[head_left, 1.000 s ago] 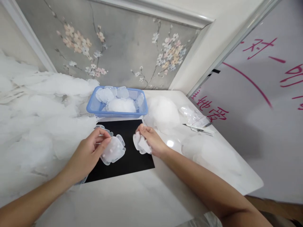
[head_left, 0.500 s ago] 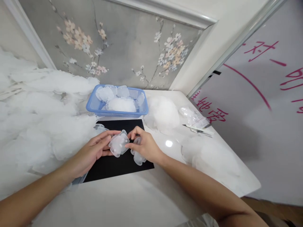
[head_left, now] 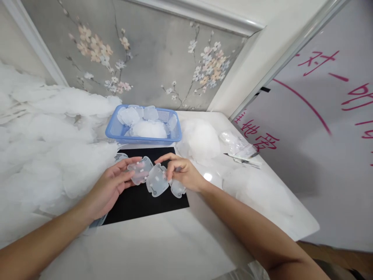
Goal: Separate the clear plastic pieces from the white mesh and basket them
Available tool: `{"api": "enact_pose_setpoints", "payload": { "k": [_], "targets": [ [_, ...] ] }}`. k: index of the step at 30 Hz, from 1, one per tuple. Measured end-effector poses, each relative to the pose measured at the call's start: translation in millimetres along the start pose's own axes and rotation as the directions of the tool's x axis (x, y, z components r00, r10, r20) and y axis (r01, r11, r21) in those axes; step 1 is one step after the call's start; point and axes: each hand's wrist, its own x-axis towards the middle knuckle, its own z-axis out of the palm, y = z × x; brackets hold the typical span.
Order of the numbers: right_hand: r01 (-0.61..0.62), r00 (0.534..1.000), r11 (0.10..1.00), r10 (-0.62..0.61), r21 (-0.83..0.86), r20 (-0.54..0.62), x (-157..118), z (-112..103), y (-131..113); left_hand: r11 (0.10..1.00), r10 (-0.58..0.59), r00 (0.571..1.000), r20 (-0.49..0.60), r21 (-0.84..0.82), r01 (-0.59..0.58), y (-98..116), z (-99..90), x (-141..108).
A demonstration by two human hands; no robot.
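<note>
My left hand (head_left: 116,181) grips a translucent, frosted plastic piece (head_left: 141,170) with notched, rounded corners and small raised studs. Between my right hand's (head_left: 183,171) thumb and fingers is a second such plastic piece (head_left: 157,180), tilted, its left edge overlapping or touching the first. Beneath the right hand shows another frosted piece (head_left: 178,189), partly covered by the fingers; whether it is held or lying on the mat, I cannot tell. Both hands are over a black mat (head_left: 131,208).
Behind the mat stands a blue plastic basket (head_left: 116,137) holding several frosted pieces. A large heap of frosted pieces (head_left: 43,163) fills the left side. To the right lie another pile (head_left: 201,140), a clear plastic bag (head_left: 233,140) and a thin pen-like tool (head_left: 241,160).
The right hand has drawn a second piece rightward and down from the piece in the left hand. My left hand has shifted slightly left and up.
</note>
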Motion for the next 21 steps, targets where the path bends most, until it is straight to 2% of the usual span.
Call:
{"api": "enact_pose_setpoints", "payload": {
  "k": [5, 14, 21],
  "targets": [
    [0.015, 0.994, 0.998, -0.008, 0.065, -0.110, 1.9, -4.2, 4.6, 0.998, 0.014, 1.000, 0.015, -0.066, -0.013, 0.4, -0.4, -1.6],
    [-0.005, 0.979, 0.992, 0.031, 0.129, -0.200, 2.2, -4.6, 1.9, 0.997, 0.016, 0.999, 0.051, -0.078, -0.012, 1.9, -0.9, -2.4],
    [-0.002, 0.985, 0.997, 0.015, 0.080, -0.169, 0.2, -6.1, 3.3, 0.994, 0.049, 0.992, 0.117, -0.105, -0.036, 3.0, -2.0, -3.9]
  ]
}}
